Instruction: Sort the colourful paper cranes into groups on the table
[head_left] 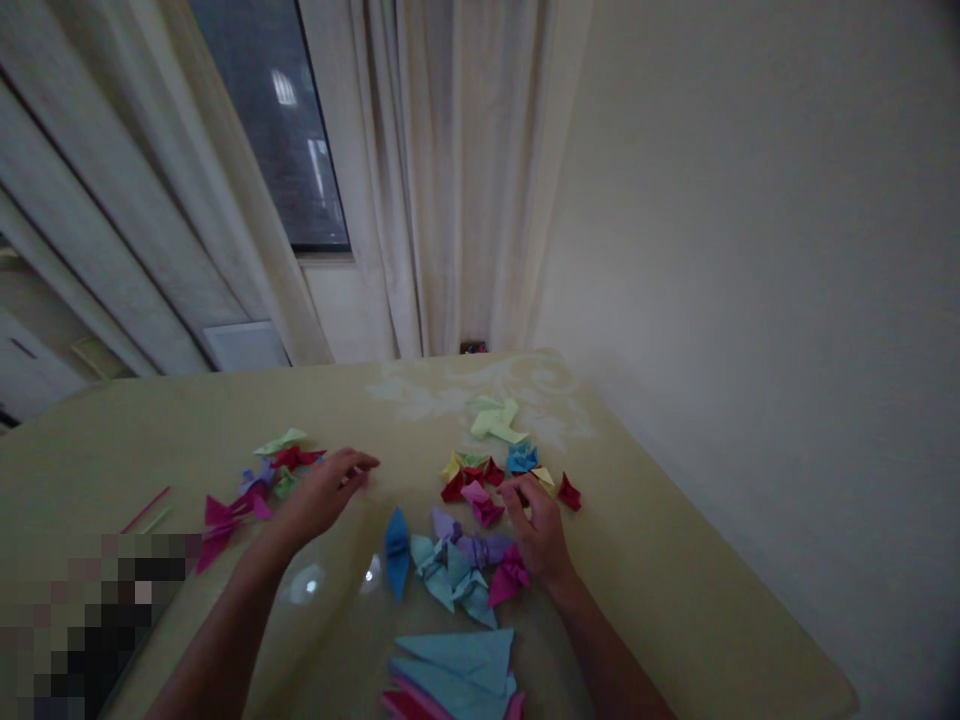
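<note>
My left hand (330,497) is over the left part of the table, its fingers pointing right and bent together. A small pink patch shows under its fingertips, too blurred to name. My right hand (541,530) hovers by the right-hand cluster with its fingers curved and a gap by the thumb. Just left of its fingertips lies a pink folded paper piece (482,504), with dark red ones (452,488) behind. A blue folded paper piece (523,457) sits beyond my right hand. Nearer me lie light blue folded papers (454,570), a magenta one (510,577) and a darker blue one (397,552).
Flat folded blue and pink papers (465,665) are stacked at the near edge. Magenta, red and green folded papers (225,520) lie at the left, beside two thin sticks (146,510). A pale green piece (496,419) is farthest back. A wall (750,300) borders the table's right side.
</note>
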